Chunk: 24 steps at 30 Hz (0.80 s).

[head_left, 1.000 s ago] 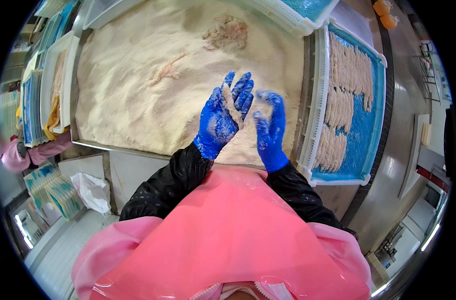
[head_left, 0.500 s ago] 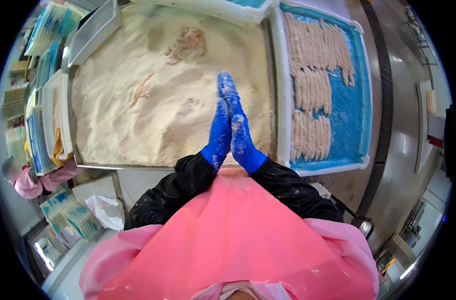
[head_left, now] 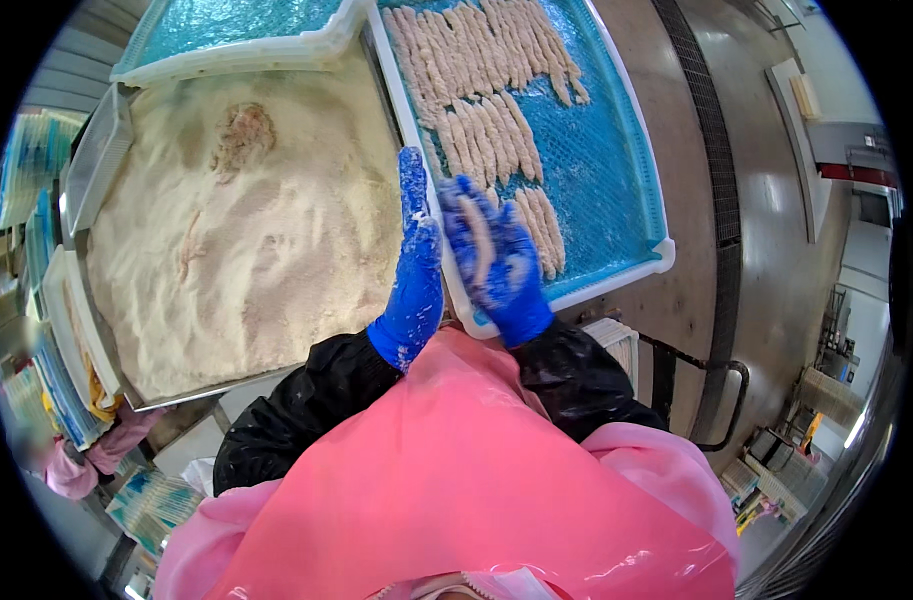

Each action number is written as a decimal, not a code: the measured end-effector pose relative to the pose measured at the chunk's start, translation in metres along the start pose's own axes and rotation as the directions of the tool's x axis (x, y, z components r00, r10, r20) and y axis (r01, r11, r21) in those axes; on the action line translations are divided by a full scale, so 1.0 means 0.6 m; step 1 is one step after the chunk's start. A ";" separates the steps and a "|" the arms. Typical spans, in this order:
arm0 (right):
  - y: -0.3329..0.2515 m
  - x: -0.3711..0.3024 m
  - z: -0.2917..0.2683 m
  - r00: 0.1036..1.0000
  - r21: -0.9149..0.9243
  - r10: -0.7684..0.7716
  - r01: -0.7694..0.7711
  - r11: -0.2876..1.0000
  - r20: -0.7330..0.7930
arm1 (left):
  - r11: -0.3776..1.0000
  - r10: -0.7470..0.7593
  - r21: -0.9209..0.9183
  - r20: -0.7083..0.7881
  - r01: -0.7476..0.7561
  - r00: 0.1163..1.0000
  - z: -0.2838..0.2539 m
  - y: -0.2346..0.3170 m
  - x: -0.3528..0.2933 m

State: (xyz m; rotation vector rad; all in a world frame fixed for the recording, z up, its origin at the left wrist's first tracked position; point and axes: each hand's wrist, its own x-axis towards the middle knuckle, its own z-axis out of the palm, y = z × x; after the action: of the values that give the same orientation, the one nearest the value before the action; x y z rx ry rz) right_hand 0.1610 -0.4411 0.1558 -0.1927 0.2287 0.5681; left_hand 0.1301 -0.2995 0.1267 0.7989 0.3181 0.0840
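Note:
My right hand (head_left: 517,270), in a blue glove dusted with crumbs, is over the near left corner of the blue-lined tray (head_left: 606,220). A pale breaded strip (head_left: 478,238) lies along its upturned palm and fingers. Beside it, my gloved left hand (head_left: 414,275) stands on edge with fingers stretched out and nothing held, above the boundary between tray and crumb bin. Rows of similar breaded strips (head_left: 486,135) cover the tray's left and far parts. The crumb bin (head_left: 306,270) holds a bed of pale breading, with a raw meat pile (head_left: 244,138) and a single strip (head_left: 189,248) on it.
Another blue-lined tray (head_left: 226,65) overlaps the bin's far edge. A clear plastic container (head_left: 98,165) sits at its left. Stacked trays (head_left: 36,165) stand farther left, near another person's pink sleeve (head_left: 124,437). A black handle rail (head_left: 741,400) is at the right, with a floor drain (head_left: 716,150) beyond.
My palms were pressed together over the crumbs. They have parted, showing the strip on my right hand. My view and body have turned right, toward the tray.

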 end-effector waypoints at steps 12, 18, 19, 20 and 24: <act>-0.258 -0.035 -0.177 0.974 -0.982 -0.155 0.151 -0.109 0.167 | 0.474 0.293 0.865 0.022 -0.165 0.956 -0.185 0.029 -0.042; -0.163 -0.024 -0.114 0.908 -0.977 -0.363 0.187 -0.101 0.211 | -0.007 -0.012 0.988 0.157 -0.157 0.988 -0.310 0.105 -0.111; -0.117 -0.006 -0.090 0.912 -0.970 -0.331 0.222 -0.098 0.242 | -0.214 -0.075 0.955 0.191 -0.203 0.979 -0.322 0.121 -0.124; -0.063 0.011 -0.066 0.920 -0.961 -0.278 0.264 -0.083 0.276 | -0.294 -0.102 0.925 0.220 -0.240 0.970 -0.342 0.135 -0.130; 0.175 0.132 -0.024 0.881 -0.888 0.178 0.455 -0.066 0.438 | -0.379 0.015 0.906 0.207 -0.186 0.978 -0.448 0.171 -0.149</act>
State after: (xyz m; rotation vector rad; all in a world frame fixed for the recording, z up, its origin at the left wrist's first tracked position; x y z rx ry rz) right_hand 0.1656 -0.3174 0.1087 -1.6165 -0.8045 0.4199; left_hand -0.0340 -0.0598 0.0467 2.7582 0.1041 -0.1188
